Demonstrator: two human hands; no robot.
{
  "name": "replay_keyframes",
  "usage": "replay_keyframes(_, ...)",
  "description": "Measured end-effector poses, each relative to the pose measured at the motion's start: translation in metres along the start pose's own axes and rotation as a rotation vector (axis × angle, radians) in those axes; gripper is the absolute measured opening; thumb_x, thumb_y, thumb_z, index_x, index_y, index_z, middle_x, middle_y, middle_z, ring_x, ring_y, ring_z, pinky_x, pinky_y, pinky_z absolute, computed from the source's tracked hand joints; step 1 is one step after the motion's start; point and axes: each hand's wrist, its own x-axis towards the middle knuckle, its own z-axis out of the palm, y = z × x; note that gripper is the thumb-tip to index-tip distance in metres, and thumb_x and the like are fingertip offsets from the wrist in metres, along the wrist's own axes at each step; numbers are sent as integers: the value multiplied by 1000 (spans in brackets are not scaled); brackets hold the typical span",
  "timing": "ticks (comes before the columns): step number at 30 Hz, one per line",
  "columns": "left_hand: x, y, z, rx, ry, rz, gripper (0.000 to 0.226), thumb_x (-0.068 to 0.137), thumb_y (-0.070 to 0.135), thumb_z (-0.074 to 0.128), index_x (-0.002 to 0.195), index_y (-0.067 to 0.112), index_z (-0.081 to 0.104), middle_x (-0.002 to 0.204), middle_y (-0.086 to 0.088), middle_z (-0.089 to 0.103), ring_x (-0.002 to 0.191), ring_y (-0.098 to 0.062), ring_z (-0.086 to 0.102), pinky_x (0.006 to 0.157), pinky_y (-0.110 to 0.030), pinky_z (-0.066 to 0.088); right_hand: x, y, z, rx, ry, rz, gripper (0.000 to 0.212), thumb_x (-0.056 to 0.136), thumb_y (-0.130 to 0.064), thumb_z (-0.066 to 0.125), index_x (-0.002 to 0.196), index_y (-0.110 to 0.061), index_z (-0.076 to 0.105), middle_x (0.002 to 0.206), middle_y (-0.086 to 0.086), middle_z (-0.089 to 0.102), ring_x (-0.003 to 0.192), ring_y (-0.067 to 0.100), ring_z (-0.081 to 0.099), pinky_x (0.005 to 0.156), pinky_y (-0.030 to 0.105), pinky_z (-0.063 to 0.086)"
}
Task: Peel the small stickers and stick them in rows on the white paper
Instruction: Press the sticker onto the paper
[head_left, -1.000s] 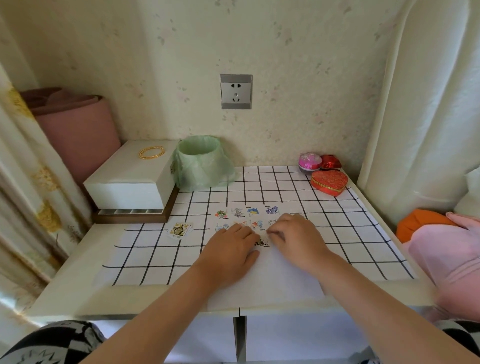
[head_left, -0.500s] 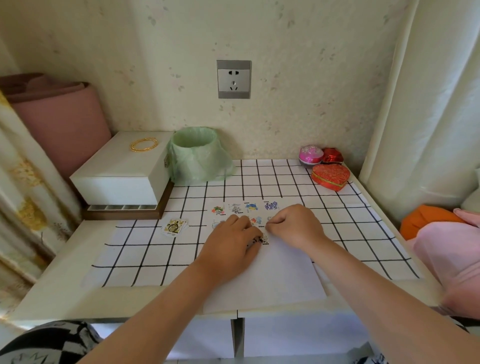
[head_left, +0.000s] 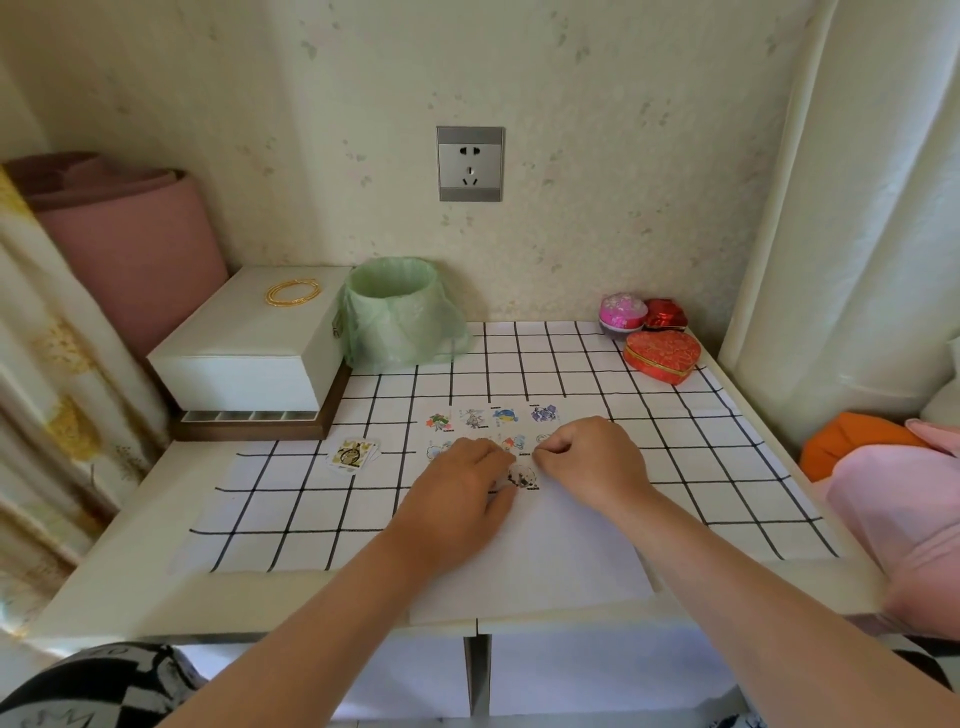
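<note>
- Our left hand (head_left: 457, 491) rests flat on the white paper sheet (head_left: 561, 551).
- A small black-and-white sticker (head_left: 522, 477) lies just right of its fingertips.
- Our right hand (head_left: 587, 458) is curled; we cannot tell its hold.

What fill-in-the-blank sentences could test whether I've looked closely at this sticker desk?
1. The stickers in the top row on the white paper number ___.
2. The gold bangles lie on top of a white ___.
3. The red tin at the back right is shaped like a ___.
4. The small bin at the back wears a bag coloured ___.
Missing words: four; box; heart; green.
</note>
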Motion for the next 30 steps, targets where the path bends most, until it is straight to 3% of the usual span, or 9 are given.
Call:
replay_keyframes(3, -3, -8, -1, -27, 91, -69, 34, 92, 30, 51, 119, 13, 63, 120, 1, 59, 113, -18, 52, 95, -35, 48, -6, -2, 0, -53, 28, -49, 14, 86, -36, 64, 86, -30, 77, 84, -13, 72, 86, 13, 67, 75, 29, 54)
replay_keyframes(6, -5, -15, 1, 17, 85, -76, 31, 91, 32, 58, 110, 11, 70, 111, 0, 63, 108, -20, 56, 91, -33, 51, -11, -6, 6, -157, 106, -269, 21, 89, -36, 61, 104, -33, 76, 91, -7, 66, 90, 20, 64, 78, 34, 51)
replay_keyframes(9, -8, -16, 1, 6, 99, -65, 35, 90, 37, 55, 106, 13, 74, 112, 2, 68, 110, -19, 59, 88, -32, 55, -16, -7, 17, -191, 90, -572, 29, 87, -37, 52, 100, -32, 78, 84, -5, 62, 76, 23, 63, 64, 33, 50)
replay_keyframes(12, -11, -20, -1, -12, 87, -76, 31, 91, 35, 61, 110, 15, 74, 121, 4, 68, 117, -16, 58, 92, -31, 53, -19, -5, 19, -295, 99, -732, 34, 85, -33, 47, 96, -31, 79, 81, -4, 57, 63, 21, 56, 55, 26, 38)
replay_keyframes(15, -16, -20, -5, 65, 66, -25, 42, 91, 40, 49, 109, 12, 75, 116, 1, 71, 109, -19, 63, 90, -31, 55, -22, -5, 17, -378, 116, -736, 34, 82, -30, 46, 96, -32, 77, 82, -5, 56, 61, 21, 54, 55, 26, 31)
replay_keyframes(18, -20, -23, -12, 193, 43, -42, 49, 89, 42, 42, 105, 10, 76, 111, -2, 73, 105, -22, 69, 88, -30, 55, -23, -6, 19, -406, 113, -695, 30, 83, -29, 46, 94, -32, 75, 82, -6, 55, 63, 21, 54, 55, 27, 34)
replay_keyframes(22, -26, -30, -17, 231, -34, -60, 58, 91, 45, 34, 118, 10, 72, 127, -6, 68, 118, -25, 63, 95, -36, 52, -25, -10, 20, -421, 107, -668, 31, 83, -30, 45, 93, -30, 74, 82, -6, 56, 62, 21, 53, 53, 28, 38)
replay_keyframes(26, -29, -32, -22, 220, -30, -35, 46, 91, 41, 41, 110, 15, 74, 117, -2, 71, 110, -21, 65, 77, -35, 61, -27, -13, 21, -441, 124, -666, 33, 82, -29, 45, 93, -27, 76, 80, -4, 58, 60, 21, 54, 53, 29, 39)
replay_keyframes(30, -28, -32, -22, 212, -4, -24, 41, 93, 39, 44, 111, 15, 72, 114, -1, 69, 106, -21, 65, 80, -32, 57, -28, -15, 23, -449, 153, -668, 33, 84, -29, 45, 89, -25, 77, 78, -3, 58, 58, 22, 53, 55, 30, 38)
